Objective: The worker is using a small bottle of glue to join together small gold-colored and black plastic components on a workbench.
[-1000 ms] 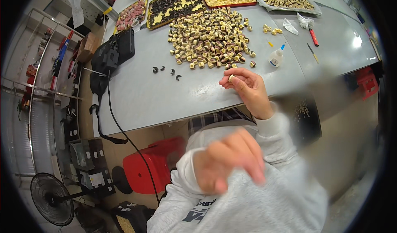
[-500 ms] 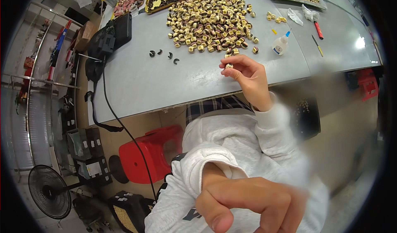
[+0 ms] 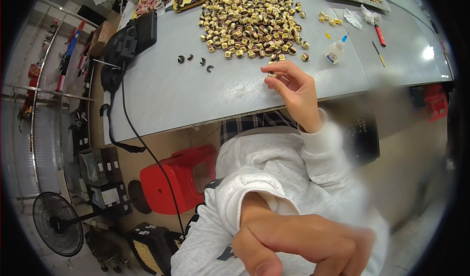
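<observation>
Light grey marled sweatshirt [image 3: 274, 178] (ribbed cuffs, dark print) over plaid trousers [image 3: 254, 124].

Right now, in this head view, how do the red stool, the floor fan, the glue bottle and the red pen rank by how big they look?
1. Red stool and floor fan: they look much alike, so I won't rank them.
2. Red pen.
3. Glue bottle, close to the pen; both sit farther from the camera.

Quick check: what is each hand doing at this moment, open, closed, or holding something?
Left hand: near the camera, fingers curled closed; whether it holds anything cannot be told.
Right hand: at the table edge, fingers pinching a small piece.
</observation>
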`<state>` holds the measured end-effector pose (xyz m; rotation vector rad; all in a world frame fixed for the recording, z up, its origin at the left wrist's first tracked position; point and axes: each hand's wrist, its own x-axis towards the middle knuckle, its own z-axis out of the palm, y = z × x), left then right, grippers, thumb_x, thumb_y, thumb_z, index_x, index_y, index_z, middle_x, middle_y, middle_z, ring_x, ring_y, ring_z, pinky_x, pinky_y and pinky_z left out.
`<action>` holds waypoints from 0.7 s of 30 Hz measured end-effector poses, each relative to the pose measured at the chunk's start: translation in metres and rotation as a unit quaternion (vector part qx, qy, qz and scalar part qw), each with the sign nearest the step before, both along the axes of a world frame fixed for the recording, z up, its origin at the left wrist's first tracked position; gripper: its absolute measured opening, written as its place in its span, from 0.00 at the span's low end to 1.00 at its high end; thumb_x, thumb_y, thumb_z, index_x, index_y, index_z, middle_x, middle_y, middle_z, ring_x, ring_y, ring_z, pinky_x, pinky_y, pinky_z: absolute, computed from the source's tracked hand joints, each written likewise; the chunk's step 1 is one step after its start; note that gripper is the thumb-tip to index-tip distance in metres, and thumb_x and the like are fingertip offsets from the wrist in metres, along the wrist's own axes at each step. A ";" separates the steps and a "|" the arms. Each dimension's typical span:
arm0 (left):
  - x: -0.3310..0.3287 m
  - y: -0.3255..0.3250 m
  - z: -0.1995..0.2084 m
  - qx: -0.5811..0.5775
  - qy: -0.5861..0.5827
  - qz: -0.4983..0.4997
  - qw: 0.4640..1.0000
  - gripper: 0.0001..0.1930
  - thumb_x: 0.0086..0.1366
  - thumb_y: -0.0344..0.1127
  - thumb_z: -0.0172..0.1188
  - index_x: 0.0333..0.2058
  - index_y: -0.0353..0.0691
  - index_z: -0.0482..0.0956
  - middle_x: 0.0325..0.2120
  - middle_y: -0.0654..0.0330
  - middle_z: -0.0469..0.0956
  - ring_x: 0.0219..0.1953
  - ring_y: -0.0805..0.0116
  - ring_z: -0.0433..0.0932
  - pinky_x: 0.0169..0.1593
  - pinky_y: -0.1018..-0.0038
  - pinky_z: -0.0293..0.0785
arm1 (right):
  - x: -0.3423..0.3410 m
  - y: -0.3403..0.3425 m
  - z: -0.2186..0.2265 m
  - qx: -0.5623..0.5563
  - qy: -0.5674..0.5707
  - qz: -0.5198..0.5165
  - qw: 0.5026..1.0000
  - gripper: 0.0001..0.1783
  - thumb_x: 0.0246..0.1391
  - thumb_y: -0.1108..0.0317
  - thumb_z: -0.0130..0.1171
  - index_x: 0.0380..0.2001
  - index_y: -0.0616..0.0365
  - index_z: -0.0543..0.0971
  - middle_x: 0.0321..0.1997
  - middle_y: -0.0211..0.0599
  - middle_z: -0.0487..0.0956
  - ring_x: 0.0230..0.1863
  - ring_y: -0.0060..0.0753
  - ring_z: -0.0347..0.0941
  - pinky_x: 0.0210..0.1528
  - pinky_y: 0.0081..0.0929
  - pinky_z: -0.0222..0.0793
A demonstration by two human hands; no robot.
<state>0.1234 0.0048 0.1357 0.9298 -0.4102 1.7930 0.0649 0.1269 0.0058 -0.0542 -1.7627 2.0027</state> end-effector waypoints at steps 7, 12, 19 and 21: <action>-0.015 -0.003 -0.003 0.052 0.079 0.055 0.994 0.18 0.65 0.45 0.52 0.26 0.34 0.71 0.34 0.52 0.66 0.30 0.68 0.69 0.32 0.79 0.71 | -0.003 -0.003 -0.004 0.004 0.031 -0.025 0.999 0.12 0.56 0.77 0.56 0.43 0.66 0.77 0.44 0.35 0.74 0.41 0.21 0.71 0.40 0.18 0.70; -0.005 -0.005 0.001 0.064 0.039 0.095 0.993 0.12 0.60 0.38 0.54 0.26 0.33 0.71 0.36 0.49 0.66 0.30 0.68 0.70 0.30 0.78 0.72 | -0.001 -0.001 -0.002 0.026 0.007 -0.026 0.999 0.12 0.56 0.77 0.56 0.43 0.65 0.77 0.43 0.34 0.75 0.40 0.20 0.70 0.40 0.18 0.68; -0.016 -0.005 0.000 0.042 0.076 0.104 0.991 0.11 0.57 0.36 0.58 0.26 0.31 0.72 0.35 0.48 0.66 0.28 0.68 0.70 0.27 0.79 0.71 | -0.002 0.001 -0.005 0.080 -0.015 -0.020 0.996 0.11 0.55 0.77 0.56 0.42 0.65 0.76 0.43 0.33 0.75 0.40 0.19 0.70 0.43 0.16 0.66; -0.018 -0.005 -0.002 0.041 0.078 0.099 0.991 0.11 0.57 0.36 0.58 0.26 0.31 0.72 0.35 0.48 0.66 0.28 0.68 0.70 0.27 0.79 0.71 | -0.002 0.000 -0.004 0.058 -0.010 -0.021 0.998 0.11 0.55 0.77 0.56 0.42 0.65 0.76 0.43 0.33 0.74 0.40 0.19 0.70 0.43 0.16 0.66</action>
